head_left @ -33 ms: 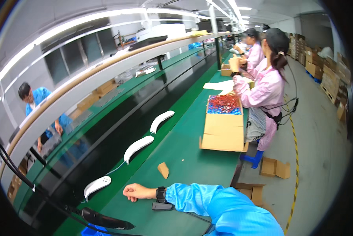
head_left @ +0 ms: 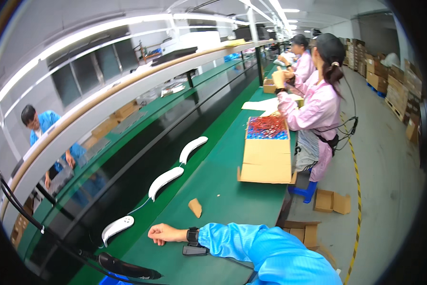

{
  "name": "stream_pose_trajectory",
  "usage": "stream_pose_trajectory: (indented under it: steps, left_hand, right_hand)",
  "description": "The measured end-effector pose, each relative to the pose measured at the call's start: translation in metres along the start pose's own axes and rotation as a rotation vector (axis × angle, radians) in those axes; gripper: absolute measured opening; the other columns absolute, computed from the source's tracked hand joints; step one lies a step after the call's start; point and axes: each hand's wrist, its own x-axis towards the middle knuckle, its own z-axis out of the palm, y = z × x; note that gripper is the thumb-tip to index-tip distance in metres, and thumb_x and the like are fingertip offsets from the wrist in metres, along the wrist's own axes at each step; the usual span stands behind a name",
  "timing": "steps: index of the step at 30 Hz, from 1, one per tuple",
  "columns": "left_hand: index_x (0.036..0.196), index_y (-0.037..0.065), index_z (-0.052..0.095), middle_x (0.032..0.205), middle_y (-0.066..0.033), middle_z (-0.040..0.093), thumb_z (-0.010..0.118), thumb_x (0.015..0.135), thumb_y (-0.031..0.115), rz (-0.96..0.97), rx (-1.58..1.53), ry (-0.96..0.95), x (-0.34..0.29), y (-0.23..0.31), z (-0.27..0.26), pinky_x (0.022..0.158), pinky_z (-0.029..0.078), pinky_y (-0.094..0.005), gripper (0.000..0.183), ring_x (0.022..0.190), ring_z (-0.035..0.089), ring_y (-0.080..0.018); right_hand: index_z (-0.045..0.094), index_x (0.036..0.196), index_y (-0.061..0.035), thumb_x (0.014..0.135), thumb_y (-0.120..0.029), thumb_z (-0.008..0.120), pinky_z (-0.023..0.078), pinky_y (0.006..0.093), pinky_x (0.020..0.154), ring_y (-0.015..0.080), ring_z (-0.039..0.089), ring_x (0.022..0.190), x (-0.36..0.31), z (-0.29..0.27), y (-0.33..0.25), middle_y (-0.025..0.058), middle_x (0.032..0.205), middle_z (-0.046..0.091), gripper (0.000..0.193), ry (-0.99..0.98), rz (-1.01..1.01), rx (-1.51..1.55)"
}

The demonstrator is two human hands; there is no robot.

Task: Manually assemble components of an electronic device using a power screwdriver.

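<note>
Three white curved casings (head_left: pixel 166 183); one open carton (head_left: pixel 266 164).

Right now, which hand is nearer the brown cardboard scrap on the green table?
Right. The right hand rests just left of the cardboard scrap; the left hand is out of view.

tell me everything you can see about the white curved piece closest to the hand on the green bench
The nearest white curved piece is a smooth, glossy, plastic-looking shell, elongated and gently arched, with small dark marks on top. It lies flat at the edge of the green bench, beside the dark conveyor, first in a row of three alike. A thin cable seems to run from it. The closed hand rests just to its right, not touching it.
</note>
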Motion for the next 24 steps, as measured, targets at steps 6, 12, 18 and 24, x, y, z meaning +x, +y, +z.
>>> stream_pose_trajectory:
  steps: [6,12,18,24]
  left_hand:
    - [0.088,-0.006,0.058,0.081,-0.0152,0.061,0.055,0.081,0.004,-0.026,-0.107,0.018,-0.009,-0.020,0.007,0.069,0.046,-0.0303,0.013,0.072,0.057,-0.0218]
    - [0.088,-0.006,0.057,0.077,-0.0112,0.060,0.055,0.081,0.001,-0.023,-0.173,0.056,-0.009,-0.054,0.021,0.063,0.046,-0.0255,0.011,0.069,0.055,-0.0156]
    - [0.085,-0.004,0.058,0.073,-0.0081,0.058,0.056,0.080,-0.001,-0.003,-0.169,0.117,-0.009,-0.038,0.016,0.060,0.046,-0.0252,0.006,0.065,0.054,-0.0128]
    - [0.083,-0.002,0.060,0.068,-0.0112,0.060,0.059,0.079,0.004,-0.028,-0.071,0.146,-0.014,-0.019,-0.001,0.057,0.046,-0.0279,0.008,0.059,0.054,-0.0155]
  right_hand:
    - [0.052,0.091,-0.0058,0.087,-0.024,0.050,0.048,0.0235,0.050,0.0118,0.056,0.056,-0.003,-0.005,0.000,0.0039,0.070,0.056,0.018,0.121,-0.028,0.155]
    - [0.053,0.089,-0.0039,0.084,-0.023,0.052,0.050,0.0248,0.051,0.0119,0.058,0.058,-0.016,0.014,0.001,0.0048,0.071,0.056,0.020,0.171,0.020,-0.009]
    - [0.053,0.076,0.0003,0.080,-0.019,0.054,0.048,0.0303,0.038,0.0184,0.057,0.046,-0.033,0.034,0.013,0.0116,0.062,0.059,0.020,0.239,0.084,-0.094]
    - [0.053,0.074,0.0023,0.080,-0.019,0.054,0.050,0.0319,0.038,0.0210,0.059,0.047,-0.050,0.049,0.009,0.0127,0.061,0.058,0.022,0.179,0.147,-0.126]
